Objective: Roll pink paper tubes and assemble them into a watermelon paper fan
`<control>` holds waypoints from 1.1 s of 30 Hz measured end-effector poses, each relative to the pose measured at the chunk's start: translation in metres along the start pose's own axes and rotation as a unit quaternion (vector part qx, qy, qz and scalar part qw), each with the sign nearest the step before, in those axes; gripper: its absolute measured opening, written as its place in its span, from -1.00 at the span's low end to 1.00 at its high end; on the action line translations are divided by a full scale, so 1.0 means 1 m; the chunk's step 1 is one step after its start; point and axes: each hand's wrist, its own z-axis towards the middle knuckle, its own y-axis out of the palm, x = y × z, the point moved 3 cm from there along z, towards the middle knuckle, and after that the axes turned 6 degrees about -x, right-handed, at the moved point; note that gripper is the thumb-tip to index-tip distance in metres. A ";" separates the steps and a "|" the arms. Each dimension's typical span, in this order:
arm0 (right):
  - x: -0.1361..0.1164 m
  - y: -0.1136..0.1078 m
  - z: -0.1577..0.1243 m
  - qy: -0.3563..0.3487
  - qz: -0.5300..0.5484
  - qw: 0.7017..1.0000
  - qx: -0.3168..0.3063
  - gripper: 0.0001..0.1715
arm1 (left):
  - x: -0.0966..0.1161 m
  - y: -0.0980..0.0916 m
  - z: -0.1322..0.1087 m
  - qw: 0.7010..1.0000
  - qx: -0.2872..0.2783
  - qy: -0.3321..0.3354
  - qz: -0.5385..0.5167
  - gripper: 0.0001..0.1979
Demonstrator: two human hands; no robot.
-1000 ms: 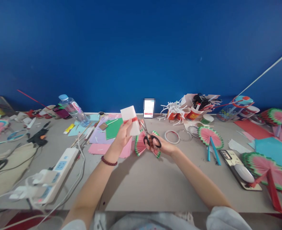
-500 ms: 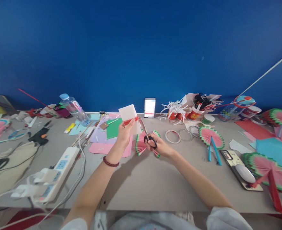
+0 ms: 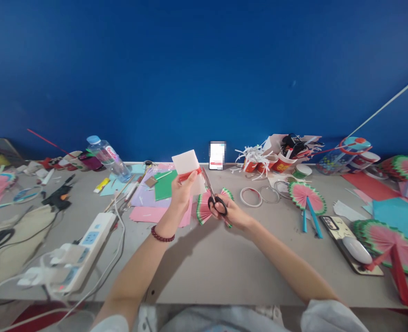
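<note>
Pinched between the thumb and fingers of my left hand [image 3: 181, 193] is a white card [image 3: 186, 162] with a red strip [image 3: 189, 174] across it. My right hand [image 3: 231, 211] is closed on black-handled scissors [image 3: 209, 184], whose blades point up and left, close to the card's right edge. Whether the blades touch the strip is too small to tell. Below the scissors a pink-and-green pleated paper fan [image 3: 204, 207] lies on the table, partly covered by my right hand.
A power strip [image 3: 90, 251] with white cables lies at left, near a glue gun [image 3: 59, 196] and a bottle [image 3: 109, 157]. Coloured paper [image 3: 165, 185] lies behind my left hand. Tape rings [image 3: 251, 197], another fan [image 3: 308, 197] and a mouse [image 3: 357, 250] are at right.
Both hands keep nearly the same pose, still holding the card and the scissors. The whole view has shifted very slightly.
</note>
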 end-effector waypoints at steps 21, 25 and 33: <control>0.001 0.005 -0.003 0.003 0.088 0.996 -0.016 -0.45 | 0.003 -0.001 0.000 1.000 0.013 -0.006 0.000 -0.66; -0.002 0.009 -0.002 0.000 0.089 0.996 -0.013 -0.48 | 0.002 -0.002 0.000 1.000 0.012 0.000 0.001 -0.67; -0.003 0.012 -0.003 -0.012 0.094 0.995 -0.004 -0.48 | 0.005 -0.003 0.001 1.000 -0.002 0.001 0.015 -0.67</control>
